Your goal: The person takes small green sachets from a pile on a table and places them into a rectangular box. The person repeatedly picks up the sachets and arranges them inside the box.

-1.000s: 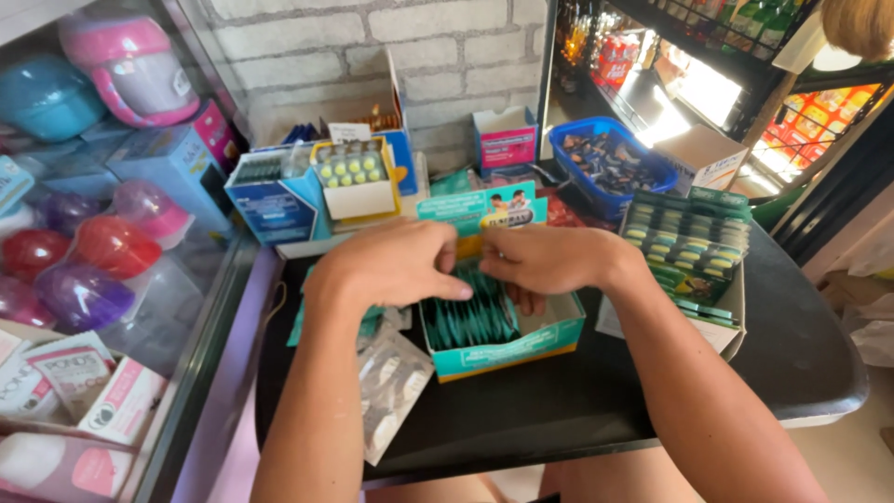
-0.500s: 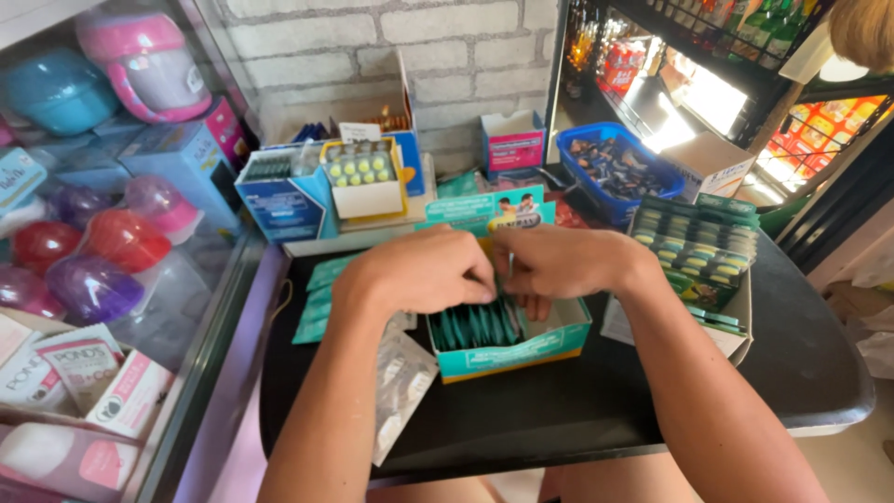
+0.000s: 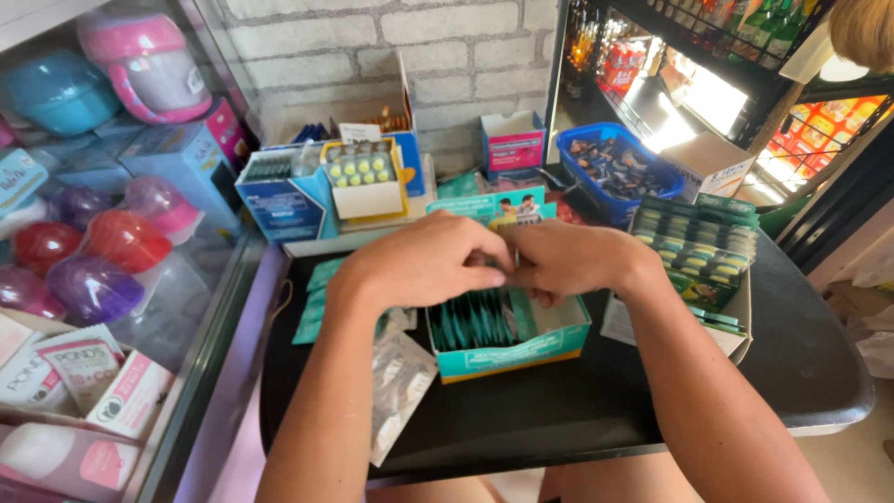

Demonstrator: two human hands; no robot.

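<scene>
A teal open-topped carton (image 3: 521,352) stands on the black counter (image 3: 577,410), filled with upright dark green sachets (image 3: 475,324). My left hand (image 3: 424,261) and my right hand (image 3: 568,261) meet just above the carton's back edge, fingertips together. They pinch something small between them; what it is stays hidden by the fingers. Loose teal sachets (image 3: 315,303) lie left of the carton under my left forearm.
Silver blister strips (image 3: 396,387) lie left of the carton. A box of green blister packs (image 3: 698,247) sits right, a blue basket (image 3: 619,172) behind it. Small cartons (image 3: 363,182) line the brick wall. A glass case with helmets (image 3: 140,65) stands at left.
Both hands have shifted slightly back over the carton's rear edge and closed together. The camera has tilted down a little.
</scene>
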